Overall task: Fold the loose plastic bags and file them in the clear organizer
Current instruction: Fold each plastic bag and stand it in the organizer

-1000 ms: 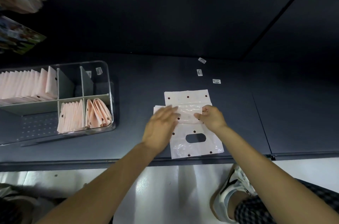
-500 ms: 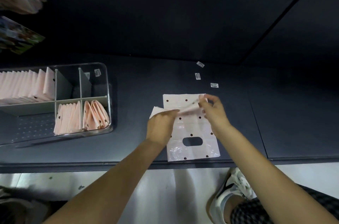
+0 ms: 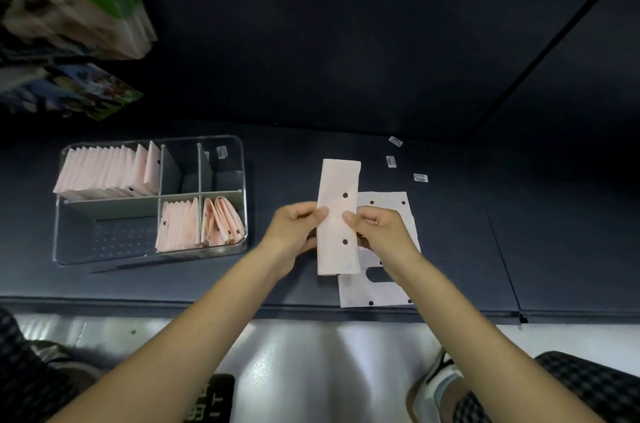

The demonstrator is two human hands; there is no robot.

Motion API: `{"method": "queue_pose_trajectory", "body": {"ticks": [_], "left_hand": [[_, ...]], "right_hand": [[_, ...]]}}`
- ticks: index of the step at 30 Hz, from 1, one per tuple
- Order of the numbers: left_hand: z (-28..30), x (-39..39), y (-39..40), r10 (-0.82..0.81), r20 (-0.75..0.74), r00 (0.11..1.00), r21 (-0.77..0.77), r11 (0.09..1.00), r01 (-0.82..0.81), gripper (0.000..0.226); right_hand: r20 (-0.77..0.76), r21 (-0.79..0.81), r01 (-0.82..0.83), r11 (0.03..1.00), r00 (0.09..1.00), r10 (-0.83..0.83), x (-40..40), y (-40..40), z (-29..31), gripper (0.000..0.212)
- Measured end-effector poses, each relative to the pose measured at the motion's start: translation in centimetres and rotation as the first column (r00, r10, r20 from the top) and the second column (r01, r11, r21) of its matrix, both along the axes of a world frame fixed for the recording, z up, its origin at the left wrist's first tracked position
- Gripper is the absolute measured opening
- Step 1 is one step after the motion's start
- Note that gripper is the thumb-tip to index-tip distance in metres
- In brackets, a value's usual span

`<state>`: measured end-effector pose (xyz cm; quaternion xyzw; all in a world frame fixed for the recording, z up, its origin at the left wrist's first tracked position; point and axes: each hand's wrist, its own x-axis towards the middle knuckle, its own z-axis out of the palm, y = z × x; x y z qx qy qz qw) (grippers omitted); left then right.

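Observation:
A pale pink plastic bag with dark dots, folded into a long narrow strip (image 3: 338,180), stands upright above the dark surface. My left hand (image 3: 294,232) pinches its left edge and my right hand (image 3: 381,232) pinches its right edge at mid-height. Beneath and to the right lies a flat loose dotted bag (image 3: 384,287) with a handle cut-out, partly hidden by my right hand. The clear organizer (image 3: 239,152) sits to the left. Its back-left and front-right compartments hold several folded pink bags (image 3: 104,173).
Three small white labels (image 3: 420,177) lie on the dark surface (image 3: 554,232) behind the bags. The front edge of the surface runs just below the flat bag. Stacked packages (image 3: 86,6) hang at the upper left. A shoe (image 3: 433,388) is on the shiny floor.
Both hands lifted the narrow folded bag off the flat bag and turned it from lying crosswise to standing lengthwise, held between them.

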<state>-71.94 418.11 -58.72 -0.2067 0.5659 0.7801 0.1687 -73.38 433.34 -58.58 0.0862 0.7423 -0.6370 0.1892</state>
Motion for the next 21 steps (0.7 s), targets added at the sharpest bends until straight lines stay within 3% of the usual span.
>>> {"method": "queue_pose_trajectory", "body": {"ticks": [6, 12, 16, 21], "left_hand": [[1.0, 1.7, -3.2, -0.028, -0.055, 0.998, -0.031, 0.999, 0.026, 0.010], [2.0, 2.1, -5.1, -0.009, -0.132, 0.991, -0.029, 1.000, 0.005, 0.022], [2.3, 1.8, -5.2, -0.003, -0.012, 1.000, 0.057, 0.998, 0.003, 0.017], [2.3, 1.9, -5.1, 0.004, 0.057, 0.998, 0.051, 0.999, -0.007, 0.012]], "right_hand": [[-0.016, -0.116, -0.028, 0.993, 1.000, 0.027, 1.0, -1.0, 0.8, 0.014], [-0.043, -0.198, -0.082, 0.977, 0.996, 0.075, 1.6, -2.6, 1.5, 0.034], [-0.153, -0.140, -0.076, 0.987, 0.987, 0.054, 1.6, -3.4, 2.3, 0.039], [-0.221, -0.055, -0.076, 0.996, 0.973, 0.062, 1.4, -4.1, 3.1, 0.032]]}}
